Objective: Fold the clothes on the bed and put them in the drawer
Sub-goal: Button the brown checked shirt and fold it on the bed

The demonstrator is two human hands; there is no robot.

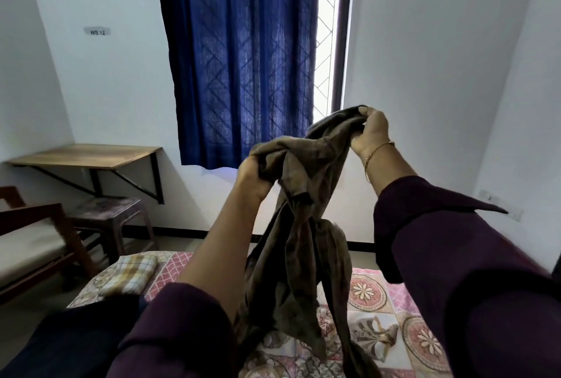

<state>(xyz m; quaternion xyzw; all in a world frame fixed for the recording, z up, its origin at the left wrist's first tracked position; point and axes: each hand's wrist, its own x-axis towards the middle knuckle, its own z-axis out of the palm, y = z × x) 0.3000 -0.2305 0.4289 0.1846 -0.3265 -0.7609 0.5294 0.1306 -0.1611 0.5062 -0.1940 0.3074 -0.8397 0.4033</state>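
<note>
One legible marking: a small grey label [97, 32], upper left of the frame, fixed to the white wall [115, 80] left of the blue curtain [239, 58] and above the wall-mounted wooden shelf [85, 156]. It reads "WS:12" in dark characters on a pale ground. No other text, brand, number or sign can be read anywhere in the frame.

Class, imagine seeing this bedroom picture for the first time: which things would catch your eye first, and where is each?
At the centre, a crumpled olive-brown garment hangs above the patterned bed, gripped by the left hand and, higher up, the right hand. Behind it a deep blue curtain covers most of the window. A folded checked cloth lies at the bed's far left corner.
</note>
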